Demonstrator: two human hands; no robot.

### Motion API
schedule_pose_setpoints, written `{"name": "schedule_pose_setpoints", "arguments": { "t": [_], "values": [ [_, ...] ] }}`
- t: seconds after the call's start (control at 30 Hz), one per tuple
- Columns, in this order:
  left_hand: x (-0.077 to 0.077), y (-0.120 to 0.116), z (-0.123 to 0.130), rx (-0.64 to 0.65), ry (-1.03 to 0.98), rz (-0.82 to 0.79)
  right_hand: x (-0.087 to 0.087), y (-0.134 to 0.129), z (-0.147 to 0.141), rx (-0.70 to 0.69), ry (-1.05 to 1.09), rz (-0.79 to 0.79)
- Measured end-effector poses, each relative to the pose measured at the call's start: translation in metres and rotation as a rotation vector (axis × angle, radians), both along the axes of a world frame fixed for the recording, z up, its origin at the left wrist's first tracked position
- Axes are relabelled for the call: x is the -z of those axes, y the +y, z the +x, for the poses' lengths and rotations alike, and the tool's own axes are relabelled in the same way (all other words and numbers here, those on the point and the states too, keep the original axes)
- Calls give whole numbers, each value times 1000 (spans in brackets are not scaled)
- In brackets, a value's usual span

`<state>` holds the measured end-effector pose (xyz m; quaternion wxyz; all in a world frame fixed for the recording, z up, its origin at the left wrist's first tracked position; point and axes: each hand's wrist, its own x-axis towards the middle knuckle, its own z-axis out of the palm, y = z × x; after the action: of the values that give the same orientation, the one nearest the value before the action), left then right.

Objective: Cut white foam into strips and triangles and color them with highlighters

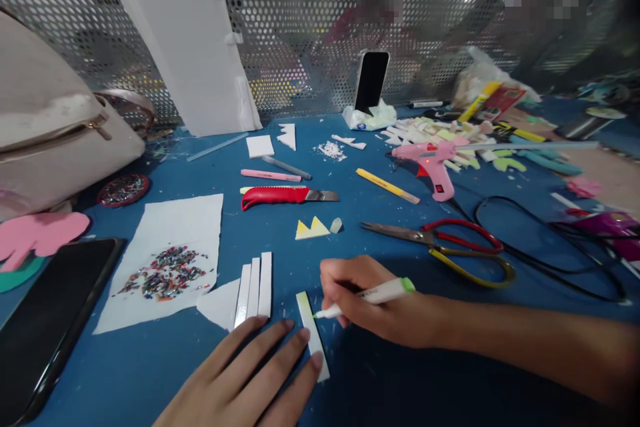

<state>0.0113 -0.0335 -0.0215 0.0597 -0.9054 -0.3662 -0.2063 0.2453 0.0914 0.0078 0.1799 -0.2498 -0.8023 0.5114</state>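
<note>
My right hand [363, 293] grips a white marker [373, 296] with a light green end, its tip at the edge of a narrow white strip [311, 330]. Pale green colour shows on the strip's far end. My left hand [250, 373] lies flat with fingers stretched out, the fingertips touching the strip's near part. By those fingers several white strips [255, 287] stand side by side next to a white piece [220, 301]. Beyond the strip lies a small zigzag piece [312, 229] coloured yellow, with a small pale cap [336, 225] beside it.
A red utility knife [280, 196] with bared blade, scissors [430, 237] and a pink glue gun [433, 160] with a black cord lie ahead. Paper [200, 240] with glittery bits, a dark phone [50, 320] and a bag [55, 107] are left. Another phone [372, 82] stands against mesh.
</note>
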Motion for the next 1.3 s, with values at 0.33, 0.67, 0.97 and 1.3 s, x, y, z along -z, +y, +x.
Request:
{"name": "schedule_pose_setpoints", "arguments": {
  "t": [0.33,0.67,0.97,1.3],
  "values": [
    [3,-2,0,-2,-13,-7,-4,-2,-1,-142,-37,143],
    [-6,3,-4,34,117,59,-3,-2,-1,-210,27,179],
    [4,-4,0,-10,87,47,2,-2,-2,-272,75,188],
    [-5,2,-3,54,109,4,3,-1,-1,-313,85,137]
  ]
}}
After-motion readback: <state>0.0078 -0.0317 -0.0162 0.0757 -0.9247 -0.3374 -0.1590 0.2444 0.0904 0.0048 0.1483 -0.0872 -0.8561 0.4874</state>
